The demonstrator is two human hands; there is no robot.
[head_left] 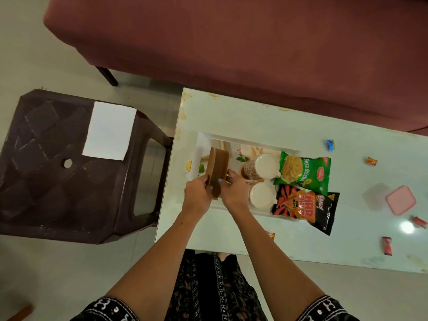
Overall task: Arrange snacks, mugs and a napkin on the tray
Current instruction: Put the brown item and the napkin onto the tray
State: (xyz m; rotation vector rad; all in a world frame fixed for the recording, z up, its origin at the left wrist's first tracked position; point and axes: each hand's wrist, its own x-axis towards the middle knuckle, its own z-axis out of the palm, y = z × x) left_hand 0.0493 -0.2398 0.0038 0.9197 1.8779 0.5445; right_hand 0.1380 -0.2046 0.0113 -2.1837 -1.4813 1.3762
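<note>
A home living room — sofa, low table, plastic stool.

Brown napkin, plain, over white tray with floral print. Two mugs: far mug white inside, red-speckled outside; near mug white. Green snack packet, yellow sticks printed. Black packet, orange-red graphics. Table pale glossy white. Pink square lid at right. Dark brown stool at left, white sheet on it. Maroon sofa far. Black sleeves, white motif.
</note>
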